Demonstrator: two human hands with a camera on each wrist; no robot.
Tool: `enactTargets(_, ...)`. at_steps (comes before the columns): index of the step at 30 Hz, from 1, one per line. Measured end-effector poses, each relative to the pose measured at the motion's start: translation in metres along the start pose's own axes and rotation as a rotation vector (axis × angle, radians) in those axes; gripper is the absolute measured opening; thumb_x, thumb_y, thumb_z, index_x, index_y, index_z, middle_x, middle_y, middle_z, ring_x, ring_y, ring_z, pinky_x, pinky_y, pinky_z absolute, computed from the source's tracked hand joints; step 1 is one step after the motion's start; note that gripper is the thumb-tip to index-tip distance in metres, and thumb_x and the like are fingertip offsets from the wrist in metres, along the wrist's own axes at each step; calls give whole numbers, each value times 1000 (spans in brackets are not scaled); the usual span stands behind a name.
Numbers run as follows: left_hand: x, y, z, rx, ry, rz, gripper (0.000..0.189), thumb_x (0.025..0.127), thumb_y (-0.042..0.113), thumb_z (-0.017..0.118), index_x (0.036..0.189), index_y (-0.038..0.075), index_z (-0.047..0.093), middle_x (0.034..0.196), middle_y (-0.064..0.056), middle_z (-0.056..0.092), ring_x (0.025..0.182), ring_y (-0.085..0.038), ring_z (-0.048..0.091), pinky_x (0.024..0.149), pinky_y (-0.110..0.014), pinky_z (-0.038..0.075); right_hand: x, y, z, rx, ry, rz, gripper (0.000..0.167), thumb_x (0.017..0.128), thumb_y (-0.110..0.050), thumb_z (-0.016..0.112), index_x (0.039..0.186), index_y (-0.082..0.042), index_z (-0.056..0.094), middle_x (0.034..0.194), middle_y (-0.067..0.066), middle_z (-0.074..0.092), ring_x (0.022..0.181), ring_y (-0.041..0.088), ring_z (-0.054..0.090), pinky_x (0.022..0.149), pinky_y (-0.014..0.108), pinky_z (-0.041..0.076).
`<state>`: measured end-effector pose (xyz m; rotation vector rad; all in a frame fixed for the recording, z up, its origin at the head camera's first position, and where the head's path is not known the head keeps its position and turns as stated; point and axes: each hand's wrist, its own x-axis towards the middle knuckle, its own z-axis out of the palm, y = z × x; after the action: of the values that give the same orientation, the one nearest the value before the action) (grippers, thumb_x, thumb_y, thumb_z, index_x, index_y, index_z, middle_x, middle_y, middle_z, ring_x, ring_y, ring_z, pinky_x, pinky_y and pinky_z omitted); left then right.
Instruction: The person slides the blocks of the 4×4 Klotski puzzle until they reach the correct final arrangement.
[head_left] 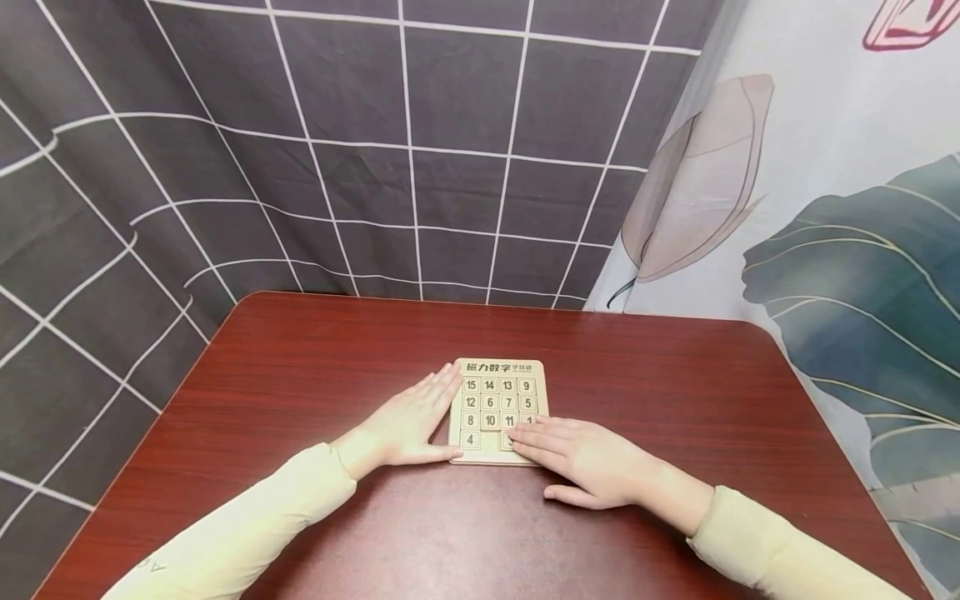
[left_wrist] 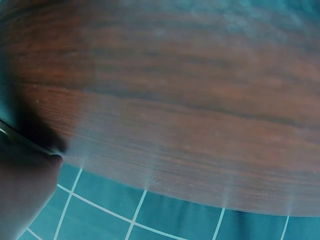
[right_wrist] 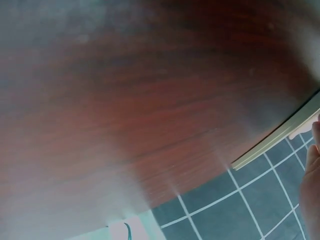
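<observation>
A wooden sliding number puzzle lies flat on the table, numbered tiles in its frame and dark lettering along the top. A gap shows in its bottom row, between the 4 tile and a tile partly under fingers. My left hand rests at the puzzle's left side, fingers straight along the edge and thumb at the lower corner. With fingers extended, my right hand touches tiles at the lower right, covering some of them; its thumb lies off the board. The right wrist view catches the puzzle's side edge.
The reddish-brown wooden table extends around the puzzle on all sides. Behind it and to the left hangs a dark curtain with a white grid. A pale curtain with leaf prints hangs at the right.
</observation>
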<state>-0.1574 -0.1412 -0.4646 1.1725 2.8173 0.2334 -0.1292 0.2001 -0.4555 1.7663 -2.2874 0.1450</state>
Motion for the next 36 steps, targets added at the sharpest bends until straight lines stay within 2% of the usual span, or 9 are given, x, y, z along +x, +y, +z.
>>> enactTargets(10,-1,1,0,2,9,8,107,97,63,62,165,-9,21,176,-25,16,165,-37,20,135,-46,26,28,-1,7,12,15,-49,70,97,-42,73,151,-2,56,155,11,60,146,23,57,119,43,51)
enactTargets(18,-1,1,-1,-2,3,14,107,97,62,63,165,-9,21,176,-26,16,165,-38,21,134,-48,27,44,-3,15,22,-52,-53,68,102,-44,66,155,-3,52,159,11,57,149,24,54,122,42,48)
enactTargets(23,-1,0,-1,0,-8,9,107,98,63,61,166,-9,20,176,-26,14,165,-38,19,135,-47,25,42,-5,12,21,-69,-40,67,102,-43,67,154,-3,53,159,11,56,149,25,53,122,42,48)
enactTargets(32,0,0,-3,13,13,21,106,97,62,63,164,-10,24,175,-27,18,164,-39,23,134,-47,28,23,-2,7,40,-22,-16,65,99,-37,72,151,-1,56,155,11,60,146,24,57,119,43,50)
enactTargets(36,0,-1,-3,15,17,24,106,97,62,63,164,-10,24,175,-27,18,164,-39,23,134,-47,29,22,0,9,51,-12,-4,66,98,-38,72,152,-3,56,156,11,59,147,23,56,120,44,49)
